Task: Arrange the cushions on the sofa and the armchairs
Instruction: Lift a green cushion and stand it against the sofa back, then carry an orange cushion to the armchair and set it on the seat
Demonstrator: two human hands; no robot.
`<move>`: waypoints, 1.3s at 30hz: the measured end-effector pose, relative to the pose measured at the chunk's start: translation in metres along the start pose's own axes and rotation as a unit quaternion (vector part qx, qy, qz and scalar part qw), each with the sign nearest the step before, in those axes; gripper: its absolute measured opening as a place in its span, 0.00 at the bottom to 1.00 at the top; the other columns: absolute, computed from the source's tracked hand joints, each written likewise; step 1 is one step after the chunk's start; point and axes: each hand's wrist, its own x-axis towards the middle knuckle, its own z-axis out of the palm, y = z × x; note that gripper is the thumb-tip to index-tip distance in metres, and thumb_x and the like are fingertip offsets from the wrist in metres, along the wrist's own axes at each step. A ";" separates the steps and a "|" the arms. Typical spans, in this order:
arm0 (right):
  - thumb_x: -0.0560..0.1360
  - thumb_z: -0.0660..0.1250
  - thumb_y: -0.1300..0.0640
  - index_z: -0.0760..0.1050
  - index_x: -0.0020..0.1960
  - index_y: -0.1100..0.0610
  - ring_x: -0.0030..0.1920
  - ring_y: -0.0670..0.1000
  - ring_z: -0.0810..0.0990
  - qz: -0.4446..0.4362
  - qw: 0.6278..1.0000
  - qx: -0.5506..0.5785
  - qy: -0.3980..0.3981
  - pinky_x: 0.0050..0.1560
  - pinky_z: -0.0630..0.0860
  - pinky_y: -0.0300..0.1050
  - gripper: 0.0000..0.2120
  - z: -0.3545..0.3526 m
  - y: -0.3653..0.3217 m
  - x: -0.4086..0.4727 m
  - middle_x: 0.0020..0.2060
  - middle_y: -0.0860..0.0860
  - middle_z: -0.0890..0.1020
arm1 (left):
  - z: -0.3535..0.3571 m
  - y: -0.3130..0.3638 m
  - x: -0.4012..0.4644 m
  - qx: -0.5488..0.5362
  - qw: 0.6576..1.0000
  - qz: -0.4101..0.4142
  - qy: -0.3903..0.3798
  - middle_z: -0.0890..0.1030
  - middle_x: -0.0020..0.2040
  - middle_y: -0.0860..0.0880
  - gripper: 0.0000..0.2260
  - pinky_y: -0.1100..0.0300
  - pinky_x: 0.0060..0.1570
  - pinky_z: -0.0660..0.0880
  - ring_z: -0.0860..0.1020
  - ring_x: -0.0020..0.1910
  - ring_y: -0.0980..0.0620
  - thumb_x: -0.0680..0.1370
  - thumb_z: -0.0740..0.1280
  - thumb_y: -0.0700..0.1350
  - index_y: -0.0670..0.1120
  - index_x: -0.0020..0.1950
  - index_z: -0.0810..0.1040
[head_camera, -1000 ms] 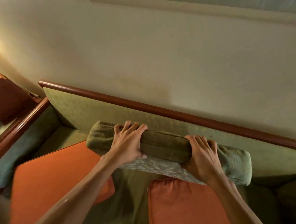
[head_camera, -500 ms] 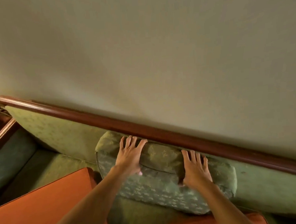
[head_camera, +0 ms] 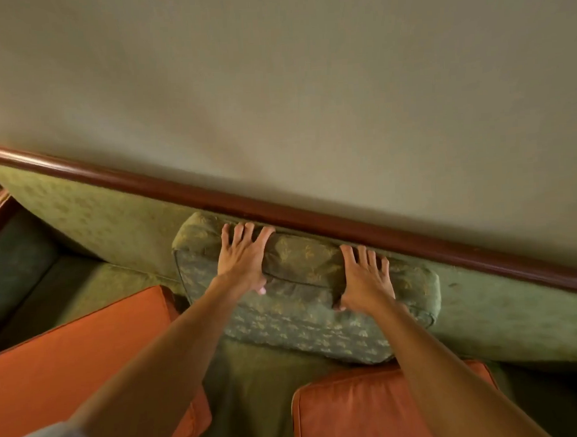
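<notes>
A green patterned cushion (head_camera: pixel 312 320) stands upright on the sofa seat (head_camera: pixel 252 384), leaning against the green backrest (head_camera: pixel 89 215) just under its wooden top rail (head_camera: pixel 313 217). My left hand (head_camera: pixel 244 260) lies over the cushion's top edge near its left end, fingers spread across the top and thumb pressed into the front face. My right hand (head_camera: pixel 363 278) holds the top edge the same way further right. The fabric bunches between my thumbs. Two orange cushions lie flat on the seat, one at the left (head_camera: pixel 77 356) and one at the lower right (head_camera: pixel 357 412).
A plain beige wall (head_camera: pixel 307 83) rises directly behind the sofa. The padded left armrest (head_camera: pixel 12 259) with a wooden edge closes the seat's left end. Bare green backrest shows on both sides of the cushion.
The green cushion went from lying tipped in my hands above the seat to standing against the backrest. Both hands stayed on its top edge, and my view moved closer and rightward.
</notes>
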 end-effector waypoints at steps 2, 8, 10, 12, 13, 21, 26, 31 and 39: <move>0.64 0.81 0.46 0.46 0.79 0.52 0.77 0.59 0.52 -0.026 0.999 0.024 0.023 0.76 0.46 0.61 0.57 -0.005 0.003 -0.010 0.76 0.56 0.57 | 0.000 0.007 -0.015 -0.025 0.999 -0.031 0.026 0.53 0.77 0.39 0.57 0.40 0.77 0.41 0.48 0.78 0.38 0.57 0.85 0.52 0.55 0.77 0.54; 0.68 0.76 0.43 0.55 0.77 0.49 0.71 0.49 0.59 -0.117 0.966 0.177 0.148 0.72 0.58 0.49 0.46 0.015 0.039 -0.094 0.72 0.47 0.63 | 0.047 0.056 -0.108 -0.150 0.957 -0.064 0.239 0.54 0.80 0.38 0.42 0.44 0.76 0.50 0.52 0.78 0.38 0.68 0.75 0.42 0.47 0.78 0.60; 0.71 0.75 0.47 0.66 0.70 0.50 0.64 0.46 0.67 -0.139 0.956 0.201 0.161 0.64 0.67 0.42 0.31 0.041 0.059 -0.123 0.63 0.45 0.70 | 0.075 0.080 -0.141 -0.160 0.969 -0.049 0.182 0.60 0.78 0.40 0.36 0.45 0.74 0.57 0.59 0.76 0.39 0.70 0.75 0.47 0.47 0.75 0.64; 0.73 0.72 0.53 0.73 0.52 0.51 0.52 0.47 0.73 -0.134 0.956 0.208 0.158 0.49 0.73 0.40 0.10 0.077 0.081 -0.137 0.49 0.43 0.75 | 0.105 0.103 -0.159 -0.154 0.986 -0.026 0.054 0.63 0.76 0.45 0.32 0.49 0.74 0.59 0.61 0.74 0.43 0.72 0.73 0.53 0.50 0.73 0.66; 0.73 0.69 0.56 0.71 0.43 0.50 0.47 0.48 0.74 -0.123 0.959 0.210 0.145 0.45 0.72 0.43 0.07 0.094 0.094 -0.139 0.43 0.43 0.75 | 0.120 0.114 -0.161 -0.152 0.988 -0.013 -0.011 0.64 0.75 0.47 0.30 0.50 0.73 0.59 0.61 0.74 0.46 0.74 0.71 0.57 0.51 0.73 0.66; 0.80 0.58 0.59 0.75 0.67 0.51 0.65 0.56 0.72 -0.030 0.994 0.094 -0.042 0.65 0.67 0.49 0.17 0.204 0.185 -0.067 0.64 0.51 0.76 | 0.242 0.170 -0.095 -0.235 0.936 -0.078 -0.251 0.67 0.77 0.47 0.27 0.48 0.73 0.62 0.64 0.76 0.44 0.81 0.63 0.59 0.52 0.78 0.64; 0.82 0.60 0.52 0.78 0.63 0.49 0.65 0.53 0.74 -0.020 0.998 0.045 -0.048 0.67 0.62 0.48 0.12 0.255 0.212 -0.050 0.61 0.50 0.79 | 0.298 0.203 -0.105 -0.148 0.950 -0.114 -0.252 0.76 0.67 0.46 0.18 0.45 0.67 0.64 0.70 0.69 0.43 0.84 0.58 0.56 0.52 0.71 0.73; 0.81 0.62 0.54 0.78 0.50 0.50 0.57 0.53 0.77 -0.007 0.996 0.081 0.042 0.57 0.65 0.51 0.07 0.256 0.207 -0.066 0.50 0.48 0.81 | 0.290 0.228 -0.133 -0.135 0.973 -0.171 -0.073 0.83 0.52 0.48 0.06 0.50 0.54 0.68 0.79 0.56 0.44 0.82 0.65 0.45 0.50 0.54 0.81; 0.77 0.63 0.57 0.79 0.43 0.51 0.52 0.54 0.78 0.024 0.956 0.235 0.173 0.50 0.63 0.50 0.08 0.167 0.253 -0.168 0.46 0.47 0.82 | 0.178 0.279 -0.179 -0.218 0.973 -0.028 0.070 0.85 0.50 0.49 0.11 0.54 0.52 0.69 0.81 0.54 0.45 0.81 0.67 0.47 0.49 0.39 0.79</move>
